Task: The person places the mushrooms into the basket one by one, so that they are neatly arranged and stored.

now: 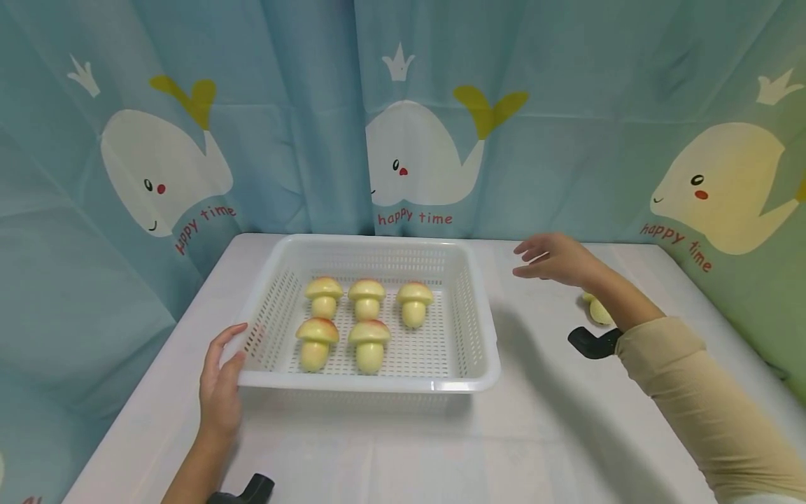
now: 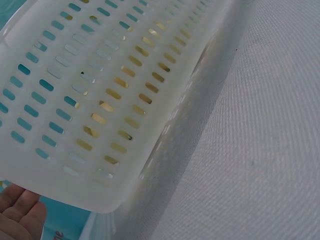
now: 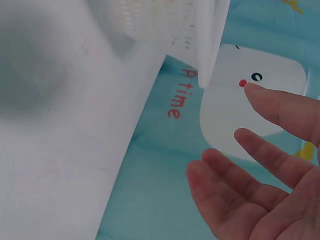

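Observation:
A white plastic basket [image 1: 466, 385] with slotted walls holds several toy mushrooms [image 1: 369, 346], pale yellow with reddish cap tops, in two rows. My left hand [image 1: 220, 392] is at its front left corner, fingers extended along the outside with the tips at the rim; the left wrist view has these fingertips [image 2: 25, 202] at the basket's edge. To the right of the basket, my right hand [image 1: 557, 260] is raised over the table, its fingers spread apart and nothing in them. Another yellow toy mushroom [image 1: 599, 311] lies on the table, partly hidden behind the right forearm.
The basket stands on a white-covered table [image 1: 403, 455]. Behind and at the sides hangs a blue curtain [image 1: 302, 140] printed with whales. A black wrist mount [image 1: 592, 343] sticks out from the right sleeve, and another [image 1: 252, 488] from the left wrist.

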Available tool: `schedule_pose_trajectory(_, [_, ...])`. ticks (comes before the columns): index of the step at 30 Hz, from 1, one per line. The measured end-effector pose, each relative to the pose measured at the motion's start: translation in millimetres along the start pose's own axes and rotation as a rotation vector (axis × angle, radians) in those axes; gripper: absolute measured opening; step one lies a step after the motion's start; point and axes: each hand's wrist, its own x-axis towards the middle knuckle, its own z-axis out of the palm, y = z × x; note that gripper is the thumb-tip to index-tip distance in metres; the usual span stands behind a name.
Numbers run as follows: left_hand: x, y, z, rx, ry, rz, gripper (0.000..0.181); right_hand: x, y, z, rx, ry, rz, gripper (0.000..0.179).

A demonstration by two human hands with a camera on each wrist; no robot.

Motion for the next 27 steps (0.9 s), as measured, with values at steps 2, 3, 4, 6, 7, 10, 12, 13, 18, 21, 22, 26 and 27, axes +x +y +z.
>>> schedule_pose_trajectory(2, [-0.1,0.4,0.0,0.002,0.0,-0.003,0.04,-1.6,2,-3,-0.005,-0.003,0.005,0.048])
schedule_pose_trajectory(3, [-0.1,0.5,0.1,0.004,0.0,-0.004,0.04,-2.4,2,-4,-0.006,-0.003,0.012,0.048])
schedule_pose_trajectory(4, [-0.1,0.5,0.1,0.003,0.0,-0.004,0.04,-3.1,3,-6,-0.006,-0.004,0.019,0.049])
schedule_pose_trajectory(6, [0.1,0.3,0.1,-0.001,0.001,-0.002,0.04,-4.1,7,-10,-0.011,-0.007,0.033,0.051])
schedule_pose_trajectory(7, [0.2,0.0,0.1,-0.003,0.003,-0.001,0.04,-4.4,10,-12,-0.012,-0.007,0.041,0.051])
schedule_pose_trajectory(10, [0.3,-0.3,0.0,-0.002,0.007,0.002,0.04,-5.6,19,-18,-0.005,-0.004,0.064,0.053])
schedule_pose_trajectory(12, [0.0,-0.1,0.1,0.003,0.006,0.001,0.04,-6.4,25,-20,0.0,0.0,0.077,0.052])
schedule_pose_trajectory(13, [-0.1,0.0,0.2,0.006,0.006,0.0,0.04,-6.8,27,-20,0.007,0.001,0.083,0.052])
schedule_pose_trajectory(18, [-0.5,0.4,0.2,0.011,0.003,0.003,0.039,-9.5,35,-24,-0.001,-0.003,0.106,0.054])
schedule_pose_trajectory(21, [-0.6,0.7,0.6,0.011,0.004,0.005,0.039,-11.2,40,-29,-0.004,-0.003,0.123,0.056])
schedule_pose_trajectory(22, [-0.7,0.7,0.7,0.011,0.005,0.005,0.039,-11.6,42,-30,0.002,-0.002,0.13,0.056])
schedule_pose_trajectory(26, [-0.4,0.3,1.1,0.015,0.011,0.005,0.039,-13.1,49,-36,0.029,0.012,0.154,0.056])
schedule_pose_trajectory(27, [0.0,0.1,1.0,0.015,0.012,0.007,0.039,-13.4,50,-37,0.032,0.017,0.159,0.056])
